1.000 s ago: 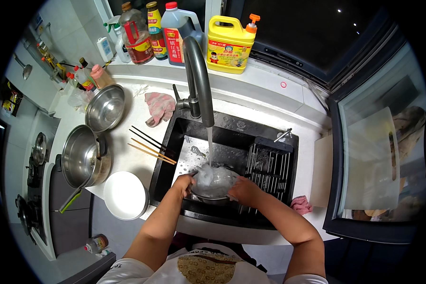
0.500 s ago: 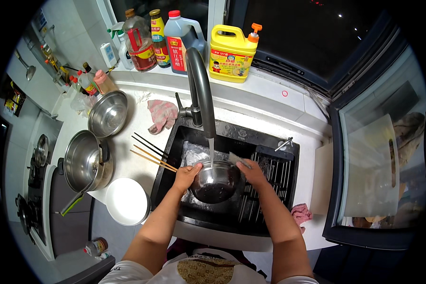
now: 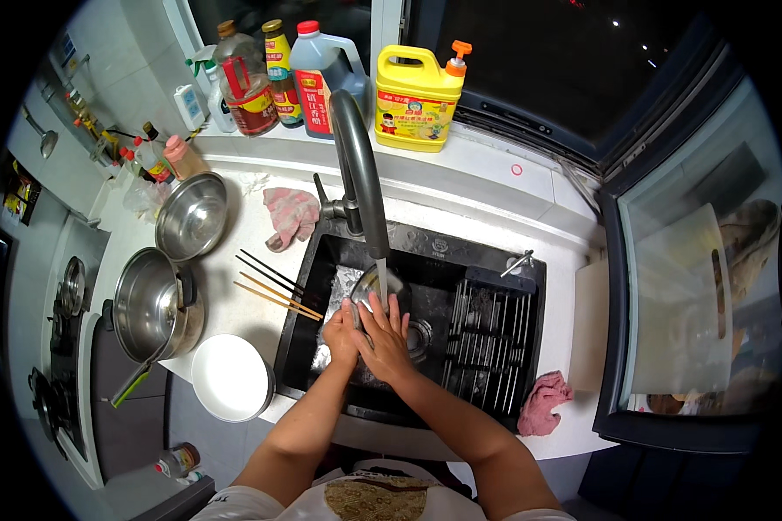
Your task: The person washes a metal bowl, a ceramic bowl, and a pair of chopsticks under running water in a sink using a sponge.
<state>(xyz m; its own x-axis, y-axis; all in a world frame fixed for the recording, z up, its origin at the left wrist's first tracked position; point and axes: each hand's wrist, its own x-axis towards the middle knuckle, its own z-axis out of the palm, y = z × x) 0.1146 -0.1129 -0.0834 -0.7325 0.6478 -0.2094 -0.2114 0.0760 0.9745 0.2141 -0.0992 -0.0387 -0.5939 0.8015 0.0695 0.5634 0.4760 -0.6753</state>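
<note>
Head view: near the middle of the frame, a shiny round stainless-steel bowl (image 3: 368,285) is sitting inside a black rectangular sink (image 3: 417,236), just beyond the fingertips of both hands and partly hidden by them. The left hand (image 3: 342,337) is bending its fingers beside the bowl's near left side; whether they are grasping the rim cannot be told. The right hand (image 3: 386,344) is lying close against it, its fingers stretching out straight and slightly parted toward the bowl, closing around nothing visible; what lies under its palm is hidden. A curved dark-grey metal faucet (image 3: 362,165) is arching over the bowl from above and letting a clear stream of water fall at the right hand's fingertips. A black-framed metal-bar rack (image 3: 493,343) is lying at the sink's right. Toward the left, two black chopsticks and two light-brown wooden chopsticks are pointing toward the sink, and a round white bowl (image 3: 230,378) is standing at lower left.
</note>
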